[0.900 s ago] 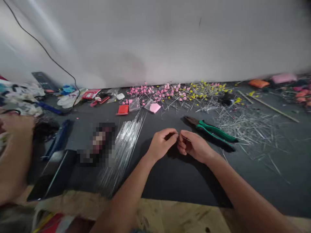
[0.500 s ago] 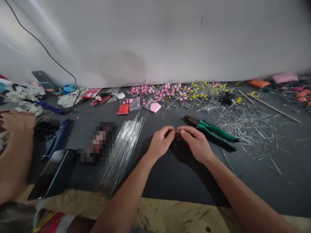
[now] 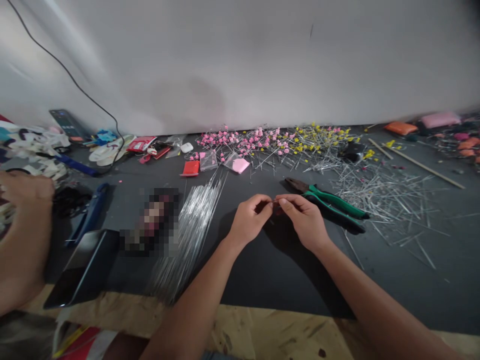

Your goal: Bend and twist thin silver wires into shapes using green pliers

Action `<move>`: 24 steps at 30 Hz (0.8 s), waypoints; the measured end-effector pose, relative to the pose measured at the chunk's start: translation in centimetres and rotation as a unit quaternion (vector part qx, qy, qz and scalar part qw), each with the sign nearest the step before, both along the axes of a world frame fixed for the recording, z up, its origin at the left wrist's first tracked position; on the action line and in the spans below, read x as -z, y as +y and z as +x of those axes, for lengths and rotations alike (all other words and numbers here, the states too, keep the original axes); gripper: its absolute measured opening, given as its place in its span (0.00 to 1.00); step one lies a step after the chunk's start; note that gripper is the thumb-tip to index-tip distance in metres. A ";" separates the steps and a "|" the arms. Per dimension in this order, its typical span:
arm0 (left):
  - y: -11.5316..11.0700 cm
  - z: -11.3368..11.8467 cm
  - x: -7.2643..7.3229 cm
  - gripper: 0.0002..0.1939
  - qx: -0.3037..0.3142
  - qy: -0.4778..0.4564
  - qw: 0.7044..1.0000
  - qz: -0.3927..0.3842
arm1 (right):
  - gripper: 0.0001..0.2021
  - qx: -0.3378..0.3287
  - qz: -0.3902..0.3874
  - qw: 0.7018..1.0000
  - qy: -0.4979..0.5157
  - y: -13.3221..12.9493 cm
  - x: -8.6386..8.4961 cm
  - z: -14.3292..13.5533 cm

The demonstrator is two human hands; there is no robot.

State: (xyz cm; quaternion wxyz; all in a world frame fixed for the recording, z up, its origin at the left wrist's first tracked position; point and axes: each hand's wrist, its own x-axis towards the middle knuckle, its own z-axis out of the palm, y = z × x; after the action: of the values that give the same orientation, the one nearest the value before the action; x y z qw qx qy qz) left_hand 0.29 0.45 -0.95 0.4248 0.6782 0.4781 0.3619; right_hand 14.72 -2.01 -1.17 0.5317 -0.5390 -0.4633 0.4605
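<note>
My left hand [image 3: 250, 218] and my right hand [image 3: 303, 220] meet above the dark table, both with fingertips pinched. Something thin, perhaps a piece of wire, shows between them; it is too small to make out. Green-handled pliers [image 3: 330, 205] lie just right of my right hand, jaws toward the back left. To the left of my left hand rests a bundle of straight silvery wires [image 3: 195, 225]. Behind the hands are wires with pink tips [image 3: 258, 140] and others with yellow tips [image 3: 318, 140]. Loose bare wires [image 3: 386, 195] are scattered at the right.
Another person's arm [image 3: 24, 240] reaches in at the left, beside a dark phone-like slab [image 3: 80, 270] and a blue tool [image 3: 88, 215]. A red packet [image 3: 190, 168] and a pink packet [image 3: 240, 165] lie behind. A wooden stick [image 3: 427, 170] lies at the back right.
My left fingertips have moved slightly right, closer to those of my right hand. The other person's hand at the left has shifted a little.
</note>
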 end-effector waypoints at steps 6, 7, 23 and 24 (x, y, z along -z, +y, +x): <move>0.1 0.1 -0.1 0.06 -0.028 -0.015 0.999 0.015 | 0.12 -0.014 0.017 1.000 -0.017 -0.1 0.0 0.0; 0.1 0.1 -0.1 0.05 -0.031 -0.015 0.999 0.019 | 0.11 -0.016 0.021 0.999 -0.018 -0.1 0.0 0.0; 0.7 0.1 0.0 0.06 -0.018 0.011 1.000 0.018 | 0.09 -0.019 0.051 0.998 -0.008 0.2 0.4 -0.4; 0.8 0.1 0.0 0.07 -0.018 0.013 1.000 0.015 | 0.10 -0.018 0.050 0.999 -0.012 0.2 0.4 -0.4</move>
State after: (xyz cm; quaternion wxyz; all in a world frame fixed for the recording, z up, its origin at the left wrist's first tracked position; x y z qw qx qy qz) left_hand 0.39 1.22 -0.98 0.4016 0.6803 0.4902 0.3683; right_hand 14.29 -1.79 -1.59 0.5441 -0.5090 -0.5014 0.4398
